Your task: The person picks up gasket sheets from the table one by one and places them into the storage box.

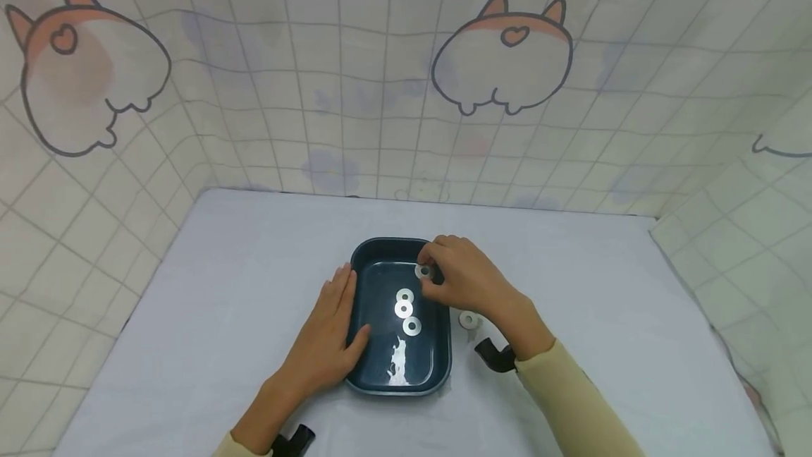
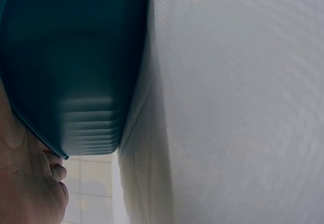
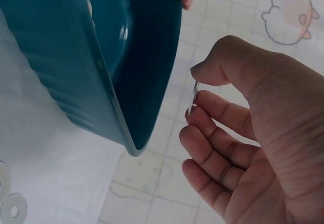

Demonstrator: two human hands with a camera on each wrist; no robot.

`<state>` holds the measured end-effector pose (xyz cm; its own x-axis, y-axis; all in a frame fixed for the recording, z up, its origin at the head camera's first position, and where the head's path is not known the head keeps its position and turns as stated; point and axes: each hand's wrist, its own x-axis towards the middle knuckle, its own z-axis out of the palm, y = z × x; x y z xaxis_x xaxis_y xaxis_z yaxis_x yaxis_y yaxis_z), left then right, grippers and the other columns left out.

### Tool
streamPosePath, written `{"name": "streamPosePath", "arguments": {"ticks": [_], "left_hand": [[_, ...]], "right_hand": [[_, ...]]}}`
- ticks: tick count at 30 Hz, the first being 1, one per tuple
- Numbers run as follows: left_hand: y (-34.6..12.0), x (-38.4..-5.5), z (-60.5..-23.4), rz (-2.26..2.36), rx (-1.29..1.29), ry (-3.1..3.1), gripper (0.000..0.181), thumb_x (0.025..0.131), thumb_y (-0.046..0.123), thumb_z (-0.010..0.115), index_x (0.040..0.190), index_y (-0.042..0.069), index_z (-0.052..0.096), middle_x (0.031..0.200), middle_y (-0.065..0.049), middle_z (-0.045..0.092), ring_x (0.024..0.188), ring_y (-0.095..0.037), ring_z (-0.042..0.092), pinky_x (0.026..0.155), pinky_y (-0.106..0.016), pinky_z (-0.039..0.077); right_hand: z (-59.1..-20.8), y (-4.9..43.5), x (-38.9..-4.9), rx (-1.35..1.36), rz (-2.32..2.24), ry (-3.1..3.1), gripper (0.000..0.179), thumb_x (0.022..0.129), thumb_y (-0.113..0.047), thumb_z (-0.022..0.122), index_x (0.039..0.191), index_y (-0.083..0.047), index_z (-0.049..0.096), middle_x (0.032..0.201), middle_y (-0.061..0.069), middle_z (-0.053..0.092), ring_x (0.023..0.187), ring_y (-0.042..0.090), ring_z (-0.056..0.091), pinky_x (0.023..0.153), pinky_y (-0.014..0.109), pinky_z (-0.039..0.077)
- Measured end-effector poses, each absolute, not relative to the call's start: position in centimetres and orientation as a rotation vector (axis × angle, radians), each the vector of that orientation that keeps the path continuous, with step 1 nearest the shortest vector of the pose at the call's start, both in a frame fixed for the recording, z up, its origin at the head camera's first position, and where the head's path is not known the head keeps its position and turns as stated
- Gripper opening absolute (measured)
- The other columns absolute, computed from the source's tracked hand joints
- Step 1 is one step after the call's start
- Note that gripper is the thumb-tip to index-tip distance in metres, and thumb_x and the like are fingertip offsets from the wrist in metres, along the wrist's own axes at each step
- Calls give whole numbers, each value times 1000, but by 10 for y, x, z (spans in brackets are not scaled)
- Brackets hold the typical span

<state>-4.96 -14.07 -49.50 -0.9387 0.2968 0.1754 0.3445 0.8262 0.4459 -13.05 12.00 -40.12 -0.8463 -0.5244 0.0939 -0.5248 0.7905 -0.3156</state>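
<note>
A dark teal rectangular tray (image 1: 421, 383) sits on the white table; several flat metal washers (image 1: 411, 326) lie on its floor in a loose line. Along the tray's left rim rests my left hand (image 1: 326, 333), fingers extended and thumb over the edge; the left wrist view shows this hand (image 2: 33, 183) against the tray wall (image 2: 66, 57). Above the tray's upper right part, my right hand (image 1: 472, 273) pinches another washer (image 1: 423, 271) between thumb and fingertips. Seen edge-on in the right wrist view, that washer (image 3: 193, 98) is clear of the tray wall.
On the table right of the tray, under the right forearm, lies a washer (image 1: 469, 320); the right wrist view shows two there, one a loose washer (image 3: 13, 209). A patterned curtain (image 1: 355, 90) encloses the white tabletop (image 1: 254, 252) at the back and sides.
</note>
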Motion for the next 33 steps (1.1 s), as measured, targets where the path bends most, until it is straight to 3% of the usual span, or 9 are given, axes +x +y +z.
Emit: {"name": "streamPosePath", "arguments": {"ticks": [7,13,15,33], "left_hand": [[-140,-50,-492,-750,-510,-2941,91,101,35,61,170,5,10,181,-8,6,169,-27,11,132,-18,-13],[-141,-50,-493,-754,-512,-2946,91,101,34,61,170,5,10,181,-11,9,169,-27,10,133,-19,-12],[-140,-51,-493,-760,-511,-2945,91,101,34,61,170,5,10,181,-12,10,169,-27,10,133,-19,-12],[-139,-51,-495,-740,-515,-2910,91,100,34,63,170,4,14,180,-12,13,168,-31,17,131,-16,-14]], "right_hand": [[-404,119,-134,912,481,-2934,25,92,-22,78,114,-11,77,109,4,75,95,19,66,97,40,60],[-402,118,-133,850,414,-2963,61,91,-37,83,142,-10,64,142,12,66,132,30,63,119,52,49],[-400,120,-132,825,409,-2972,67,90,-38,84,146,-11,61,147,14,62,137,33,60,122,54,47],[-415,145,-114,726,489,-2988,56,93,-32,81,142,-11,65,144,14,64,131,34,62,116,54,51]]}}
